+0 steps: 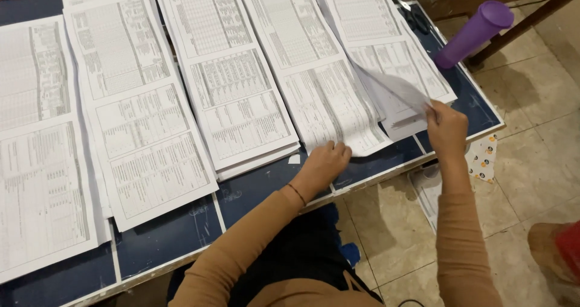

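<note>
Right hand lifting sheet, left hand pressing paper stack, blue table

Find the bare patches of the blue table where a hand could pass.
Bare blue table shows along the near edge, between the paper stacks and the rim, beside the left hand. Another strip lies right of the right hand. Everywhere else, paper crowds edge to edge.

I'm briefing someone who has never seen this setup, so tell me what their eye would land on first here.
First come the stacks of printed sheets laid side by side across the dark blue table. Next, at the near right edge, the right hand lifts a single sheet off the rightmost stack, while the left hand rests on the stack beside it. A purple tumbler lies at the far right.
</note>
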